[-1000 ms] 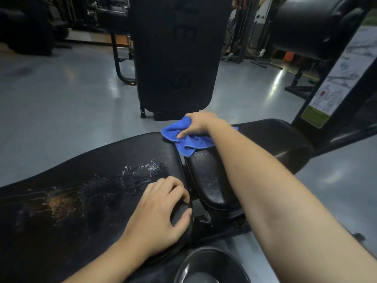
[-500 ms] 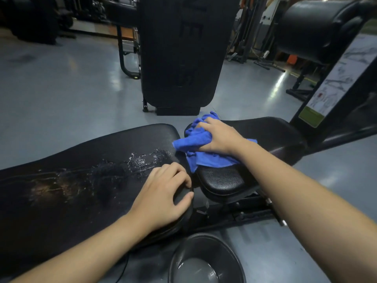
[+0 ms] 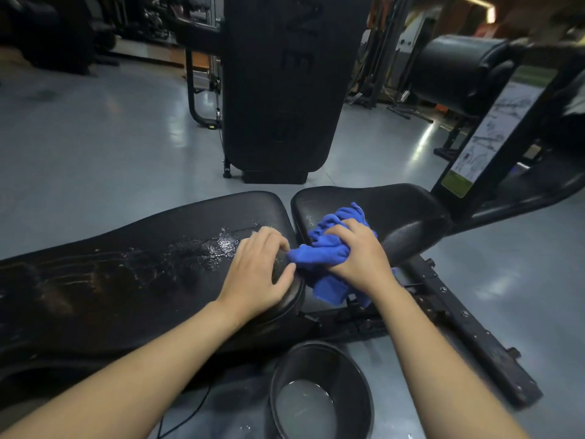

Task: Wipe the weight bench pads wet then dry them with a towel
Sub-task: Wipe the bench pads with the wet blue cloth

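A black weight bench lies across the view. Its long back pad [image 3: 133, 280] is on the left, with wet streaks and foam near its right end. The shorter seat pad [image 3: 395, 210] is on the right. My right hand [image 3: 357, 251] grips a crumpled blue cloth [image 3: 323, 251] at the near left edge of the seat pad, and part of the cloth hangs into the gap between the pads. My left hand [image 3: 259, 270] rests on the right end of the back pad, with fingers curled over its edge.
A black bucket [image 3: 319, 394] holding water stands on the grey floor just in front of the bench. The bench frame rail [image 3: 468, 340] runs out to the right. A tall black upright pad [image 3: 278, 90] and other gym machines stand behind.
My right hand has pulled the blue cloth toward me, from the far edge of the seat pad to its near left edge. My left hand stays on the back pad's end.
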Demonstrator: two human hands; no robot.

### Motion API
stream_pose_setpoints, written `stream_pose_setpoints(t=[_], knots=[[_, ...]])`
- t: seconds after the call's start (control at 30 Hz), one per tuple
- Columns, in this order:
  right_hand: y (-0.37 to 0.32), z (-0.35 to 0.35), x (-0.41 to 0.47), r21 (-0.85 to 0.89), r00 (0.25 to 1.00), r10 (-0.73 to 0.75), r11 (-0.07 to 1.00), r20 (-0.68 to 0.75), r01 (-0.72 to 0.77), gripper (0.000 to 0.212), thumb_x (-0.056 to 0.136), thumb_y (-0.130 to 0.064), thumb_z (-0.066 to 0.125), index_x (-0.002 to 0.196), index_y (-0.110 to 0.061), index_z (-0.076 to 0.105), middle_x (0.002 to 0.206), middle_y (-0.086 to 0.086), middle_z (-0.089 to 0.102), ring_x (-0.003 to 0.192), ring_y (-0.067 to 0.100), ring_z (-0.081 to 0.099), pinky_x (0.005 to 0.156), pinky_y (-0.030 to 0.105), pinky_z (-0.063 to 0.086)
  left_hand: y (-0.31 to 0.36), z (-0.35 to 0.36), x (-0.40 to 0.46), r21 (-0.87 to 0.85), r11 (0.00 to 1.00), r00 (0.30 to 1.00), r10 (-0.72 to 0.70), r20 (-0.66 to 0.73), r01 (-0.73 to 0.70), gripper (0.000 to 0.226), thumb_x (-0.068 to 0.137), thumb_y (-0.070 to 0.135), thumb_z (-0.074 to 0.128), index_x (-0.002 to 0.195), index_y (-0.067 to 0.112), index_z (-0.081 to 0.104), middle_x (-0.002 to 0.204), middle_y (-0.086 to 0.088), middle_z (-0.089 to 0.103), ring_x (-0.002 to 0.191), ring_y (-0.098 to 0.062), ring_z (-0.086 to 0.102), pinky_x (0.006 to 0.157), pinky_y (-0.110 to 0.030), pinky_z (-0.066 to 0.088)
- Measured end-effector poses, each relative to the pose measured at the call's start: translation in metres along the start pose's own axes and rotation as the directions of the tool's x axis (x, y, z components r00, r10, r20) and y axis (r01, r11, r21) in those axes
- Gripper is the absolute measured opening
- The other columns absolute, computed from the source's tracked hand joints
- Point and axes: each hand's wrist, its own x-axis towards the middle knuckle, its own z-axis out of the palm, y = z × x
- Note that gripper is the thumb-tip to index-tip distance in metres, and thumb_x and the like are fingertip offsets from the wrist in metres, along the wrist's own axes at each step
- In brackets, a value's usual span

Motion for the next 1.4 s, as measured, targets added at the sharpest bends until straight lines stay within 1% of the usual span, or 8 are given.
stream_pose_setpoints(t=[0.1, 0.5, 0.73, 0.87, 1.0, 1.1, 1.27, 1.4], knots=[[-0.005, 0.008, -0.011, 0.024, 0.995, 0.006, 1.000, -0.096, -0.004, 0.029, 0.076, -0.046, 0.067, 0.090, -0.021, 0.071, 0.093, 0.000, 0.059, 0.093, 0.024, 0.057, 0.086, 0.034, 0.043, -0.007, -0.015, 0.003, 0.007, 1.000, 0.999, -0.026, -0.040, 0.026, 0.021, 0.084, 0.029, 0.062, 0.099, 0.017, 0.053, 0.102, 0.004, 0.051, 0.093, -0.021, 0.052, 0.084, -0.036, 0.039], [-0.036, -0.007, -0.017, 0.205, 0.998, -0.047, 0.977, -0.046, 0.055, 0.026, 0.074, -0.047, 0.076, 0.088, -0.025, 0.073, 0.095, -0.005, 0.063, 0.104, 0.015, 0.059, 0.095, 0.038, 0.045, -0.029, -0.043, -0.003, 0.058, 0.998, 0.998, 0.010, 0.067, -0.013, 0.031, 0.089, 0.045, 0.055, 0.111, 0.023, 0.054, 0.108, 0.010, 0.051, 0.100, -0.015, 0.054, 0.091, -0.036, 0.038], [-0.080, -0.024, -0.011, 0.341, 0.990, -0.140, 0.931, 0.012, 0.128, 0.030, 0.073, -0.013, 0.077, 0.099, -0.027, 0.072, 0.101, -0.003, 0.061, 0.099, 0.019, 0.058, 0.087, 0.024, 0.045, -0.031, -0.068, 0.003, -0.019, 1.000, 0.995, -0.009, -0.098, 0.007, 0.020, 0.094, 0.035, 0.050, 0.104, 0.020, 0.057, 0.104, 0.010, 0.052, 0.098, -0.014, 0.055, 0.089, -0.039, 0.040], [-0.104, -0.002, -0.007, 0.364, 0.971, -0.240, 0.905, 0.010, 0.220, 0.034, 0.070, -0.017, 0.081, 0.102, -0.019, 0.071, 0.100, 0.003, 0.060, 0.095, 0.023, 0.057, 0.087, 0.035, 0.047, -0.046, -0.083, 0.002, -0.171, 0.980, 0.965, -0.138, -0.223, 0.101, 0.026, 0.100, 0.034, 0.041, 0.100, 0.014, 0.059, 0.097, 0.008, 0.052, 0.091, -0.015, 0.053, 0.088, -0.049, 0.044], [-0.107, 0.040, -0.014, 0.241, 0.913, -0.264, 0.951, 0.310, 0.193, 0.059, 0.064, -0.041, 0.077, 0.119, -0.028, 0.062, 0.115, 0.001, 0.052, 0.110, 0.026, 0.052, 0.099, 0.046, 0.044, -0.058, -0.091, -0.006, -0.160, 0.974, 0.960, -0.190, -0.204, 0.159, 0.030, 0.099, 0.038, 0.040, 0.101, 0.013, 0.058, 0.097, 0.007, 0.051, 0.089, -0.015, 0.052, 0.087, -0.052, 0.045], [-0.105, 0.047, -0.020, 0.129, 0.864, -0.278, 0.960, 0.419, 0.247, 0.084, 0.054, -0.063, 0.069, 0.132, -0.037, 0.051, 0.134, -0.003, 0.044, 0.131, 0.019, 0.038, 0.114, 0.045, 0.029, -0.056, -0.089, -0.011, -0.087, 0.992, 0.987, -0.105, -0.119, 0.095, 0.023, 0.097, 0.037, 0.046, 0.102, 0.016, 0.057, 0.100, 0.007, 0.052, 0.094, -0.017, 0.054, 0.088, -0.052, 0.045], [-0.095, 0.029, -0.020, 0.192, 0.837, -0.263, 0.962, 0.481, 0.192, 0.120, 0.053, -0.054, 0.090, 0.153, -0.035, 0.026, 0.162, -0.011, 0.018, 0.149, 0.007, 0.008, 0.123, 0.045, 0.009, -0.021, -0.074, -0.017, -0.042, 0.999, 1.000, 0.002, 0.019, -0.001, 0.027, 0.094, 0.039, 0.052, 0.110, 0.017, 0.057, 0.111, 0.005, 0.052, 0.103, -0.020, 0.054, 0.091, -0.048, 0.043], [-0.083, 0.019, -0.019, 0.247, 0.830, -0.238, 0.961, 0.504, 0.126, 0.127, 0.053, -0.052, 0.092, 0.155, -0.039, 0.019, 0.167, -0.013, 0.007, 0.152, 0.002, -0.009, 0.125, 0.045, 0.002, 0.008, -0.059, -0.025, -0.043, 0.999, 0.993, 0.026, 0.113, -0.021, 0.034, 0.091, 0.045, 0.056, 0.117, 0.022, 0.053, 0.118, 0.006, 0.049, 0.107, -0.018, 0.052, 0.095, -0.039, 0.041]])
